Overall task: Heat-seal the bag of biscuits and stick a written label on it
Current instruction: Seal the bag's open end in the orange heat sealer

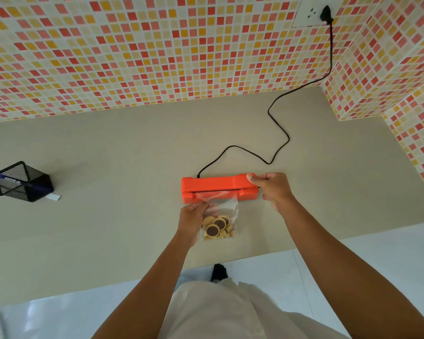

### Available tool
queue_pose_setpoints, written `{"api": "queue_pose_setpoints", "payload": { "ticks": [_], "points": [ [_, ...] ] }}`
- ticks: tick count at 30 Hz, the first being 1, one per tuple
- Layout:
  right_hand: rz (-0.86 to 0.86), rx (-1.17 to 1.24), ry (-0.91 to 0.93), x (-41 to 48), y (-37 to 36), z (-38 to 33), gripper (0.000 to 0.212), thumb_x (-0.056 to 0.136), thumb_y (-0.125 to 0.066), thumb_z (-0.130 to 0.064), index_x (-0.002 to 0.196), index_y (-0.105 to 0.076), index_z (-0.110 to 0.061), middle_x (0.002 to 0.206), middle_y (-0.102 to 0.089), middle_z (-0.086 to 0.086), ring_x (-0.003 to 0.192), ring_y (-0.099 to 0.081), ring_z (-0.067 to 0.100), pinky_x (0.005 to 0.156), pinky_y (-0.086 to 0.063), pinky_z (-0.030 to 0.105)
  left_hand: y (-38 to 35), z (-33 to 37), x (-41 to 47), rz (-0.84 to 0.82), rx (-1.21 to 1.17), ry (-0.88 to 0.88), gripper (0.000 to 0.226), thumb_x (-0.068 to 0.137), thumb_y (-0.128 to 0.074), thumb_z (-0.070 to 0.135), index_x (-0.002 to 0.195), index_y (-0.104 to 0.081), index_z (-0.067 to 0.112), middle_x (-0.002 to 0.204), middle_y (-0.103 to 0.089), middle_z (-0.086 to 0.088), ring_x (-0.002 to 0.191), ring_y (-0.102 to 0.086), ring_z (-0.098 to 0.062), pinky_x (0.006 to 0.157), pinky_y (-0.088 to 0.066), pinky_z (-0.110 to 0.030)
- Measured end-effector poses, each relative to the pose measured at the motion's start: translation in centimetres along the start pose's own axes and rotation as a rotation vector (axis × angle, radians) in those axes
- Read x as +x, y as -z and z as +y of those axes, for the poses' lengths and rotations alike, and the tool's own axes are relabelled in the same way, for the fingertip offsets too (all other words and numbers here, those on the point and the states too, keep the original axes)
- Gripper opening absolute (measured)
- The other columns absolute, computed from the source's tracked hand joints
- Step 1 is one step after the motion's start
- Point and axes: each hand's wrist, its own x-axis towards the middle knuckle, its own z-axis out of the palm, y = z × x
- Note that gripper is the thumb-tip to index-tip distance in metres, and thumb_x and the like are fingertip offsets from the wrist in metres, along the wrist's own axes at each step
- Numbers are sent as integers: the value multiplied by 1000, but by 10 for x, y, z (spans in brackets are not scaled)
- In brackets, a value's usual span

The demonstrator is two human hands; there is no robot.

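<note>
Head view: the clear bag of biscuits [219,222] lies on the counter [108,155], mouth hidden inside the orange heat sealer [218,187]. Left hand [194,221] pinches the bag's left edge; right hand [273,189] grips the sealer's right end, fingertips concealed.

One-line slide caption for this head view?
Right hand presses orange heat sealer; left hand holds clear plastic biscuit bag in its slot.

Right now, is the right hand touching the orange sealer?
Touching. The head view shows the right hand gripping the right end of the orange sealer, thumb on top.
</note>
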Motion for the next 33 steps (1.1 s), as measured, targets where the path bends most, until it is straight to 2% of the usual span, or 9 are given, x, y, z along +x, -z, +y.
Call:
{"api": "queue_pose_setpoints", "payload": {
  "ticks": [5, 11, 17, 23, 28, 33],
  "points": [
    [-20, -13, -9, 2, 1, 1, 33, 75, -87, -35, 77, -69, -7, 60, -57, -3, 53, -51, 11, 53, -41, 27, 0, 3, -3, -18, -53, -4, 28, 94, -62, 27, 92, -75, 2, 87, -76, -18, 71, -74, -27, 58, -57, -28],
    [-50, -28, -13, 3, 3, -4, 32, 76, -87, -33, 69, -65, -10, 50, -49, -7, 45, -44, 9, 49, -38, 25, 1, 2, 2, -19, -54, 9, 31, 95, -62, 24, 99, -73, -4, 92, -74, -22, 72, -74, -26, 59, -57, -28],
    [-103, -22, -22, 1, 5, -13, 32, 80, -83, -27, 85, -66, -1, 71, -60, 3, 58, -56, 9, 41, -43, 15, 2, 2, 5, -30, -46, 14, 33, 95, -61, 25, 100, -72, -5, 92, -73, -26, 71, -73, -28, 59, -58, -29],
    [-89, -42, -22, 2, 4, -10, 33, 79, -84, -32, 80, -66, -4, 65, -56, 2, 57, -51, 12, 54, -43, 26, 2, 3, 4, -36, -42, 2, 30, 95, -60, 25, 97, -72, -2, 88, -75, -21, 70, -73, -26, 56, -58, -28],
    [-90, -25, -28, 0, 5, -10, 33, 79, -84, -32, 76, -64, -7, 61, -50, 0, 55, -44, 15, 52, -38, 27, 2, 2, 6, -12, -31, 16, 31, 95, -62, 26, 101, -72, -2, 94, -75, -22, 82, -73, -34, 59, -57, -29],
    [-56, -33, -19, -4, 3, -9, 32, 79, -84, -32, 73, -63, -8, 58, -49, -2, 52, -47, 13, 51, -41, 26, 1, 4, 3, -33, -50, 7, 25, 96, -61, 23, 92, -74, 2, 88, -75, -22, 72, -73, -27, 60, -57, -28]
  ]
}}
